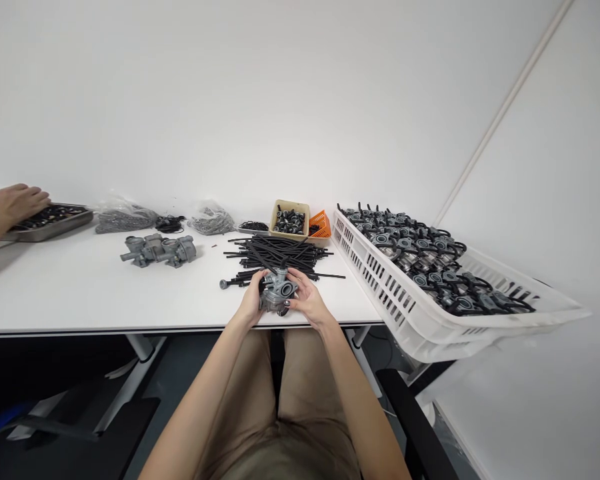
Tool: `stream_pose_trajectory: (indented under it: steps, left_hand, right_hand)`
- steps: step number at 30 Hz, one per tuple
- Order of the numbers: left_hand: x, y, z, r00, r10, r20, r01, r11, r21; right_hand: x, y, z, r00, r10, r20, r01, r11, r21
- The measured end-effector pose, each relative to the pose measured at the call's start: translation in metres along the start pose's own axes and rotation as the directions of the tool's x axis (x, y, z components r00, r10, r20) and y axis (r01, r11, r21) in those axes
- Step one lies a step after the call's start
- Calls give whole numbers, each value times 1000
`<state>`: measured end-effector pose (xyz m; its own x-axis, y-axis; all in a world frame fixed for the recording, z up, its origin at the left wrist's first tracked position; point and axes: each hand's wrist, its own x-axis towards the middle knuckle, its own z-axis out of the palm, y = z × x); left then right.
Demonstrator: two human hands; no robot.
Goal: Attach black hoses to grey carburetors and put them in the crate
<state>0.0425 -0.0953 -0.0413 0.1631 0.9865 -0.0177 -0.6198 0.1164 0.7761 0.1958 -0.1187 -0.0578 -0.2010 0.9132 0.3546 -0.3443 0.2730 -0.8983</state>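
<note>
A grey metal carburetor is held between both hands just above the table's front edge. My left hand grips its left side, and my right hand closes on its right side. The round flange opening faces up toward me. A black hose is at the carburetor's top. Right behind it lies a pile of black rubber hoses. Left of my left hand is a small round-ended fitting. Several more carburetors stand in a row farther left on the table.
On the right, a large white crate holds many carburetors with hoses. At the back stand a beige bin of small black parts, an orange basket and plastic bags. A co-worker's hand reaches over a metal tray at far left.
</note>
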Motion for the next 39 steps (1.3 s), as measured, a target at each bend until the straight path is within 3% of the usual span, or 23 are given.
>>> stream_pose_trajectory:
  steps: [39]
  left_hand:
    - [-6,2,5,1000,-1,16,1,1000,24]
  right_hand:
    - [-1,-3,3,997,20,-79,-18,999,27]
